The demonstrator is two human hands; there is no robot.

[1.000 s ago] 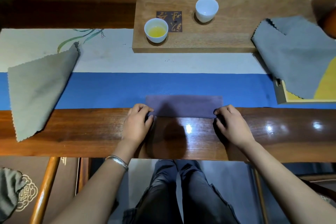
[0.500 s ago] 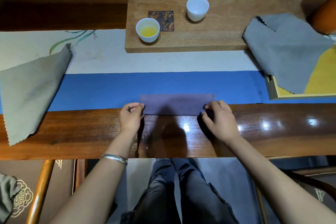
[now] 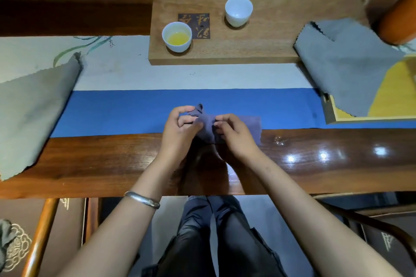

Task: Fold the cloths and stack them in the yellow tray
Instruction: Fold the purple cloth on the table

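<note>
— Purple cloth [image 3: 209, 129], is that what the hands are on?
— Yes. It lies at the near edge of the blue band of the table runner [image 3: 126, 110], half over the polished wood table [image 3: 101, 159]. The left hand [image 3: 180, 130] pinches its left end and lifts that end up into a crumpled peak; the right hand [image 3: 236, 135] has curled fingers gripping the cloth near its middle, with the flat right part showing beyond the knuckles.
— Any writing?
— Gold characters on a dark square plaque [image 3: 195, 26] set in the wooden board [image 3: 270, 45]; I cannot read them.
— What else is about?
— Two small white cups on that board: the nearer cup [image 3: 177, 36] holds yellow liquid, the farther cup [image 3: 238, 11] looks pale inside. A grey cloth [image 3: 346, 60] with zigzag-cut edges drapes over the yellow tray [image 3: 391, 96] at the right, hiding much of it. A grey-green cloth [image 3: 33, 110], the same pinked edge, lies spread at the left, partly over the runner's cream part with its painted leaves.
— Anything on the wrists?
— A silver bangle [image 3: 142, 199] on the left one.
</note>
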